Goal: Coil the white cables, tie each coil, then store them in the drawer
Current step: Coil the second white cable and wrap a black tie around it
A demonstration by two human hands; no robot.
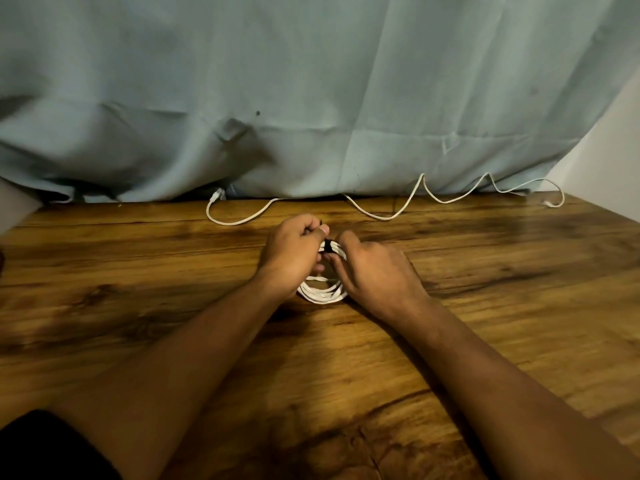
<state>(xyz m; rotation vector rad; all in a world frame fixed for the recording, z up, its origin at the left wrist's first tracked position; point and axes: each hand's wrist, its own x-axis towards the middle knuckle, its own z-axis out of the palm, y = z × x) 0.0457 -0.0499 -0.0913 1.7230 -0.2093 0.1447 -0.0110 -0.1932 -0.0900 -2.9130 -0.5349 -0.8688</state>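
A coiled white cable (322, 292) sits on the wooden table (138, 271) at the centre, held between both hands. A black tie (327, 247) wraps the coil's far side. My left hand (294, 251) is closed on the coil's left part, thumb and fingers pinching near the tie. On the right part rests my right hand (374, 271), its fingertips at the tie. A second white cable (384, 216) lies loose and wavy along the table's far edge, with a clear plug (218, 195) at its left end.
A pale blue-green curtain (311, 98) hangs behind the table's far edge. A white wall (609, 161) stands at the right. Bare wood surrounds the hands on both sides. No drawer is in view.
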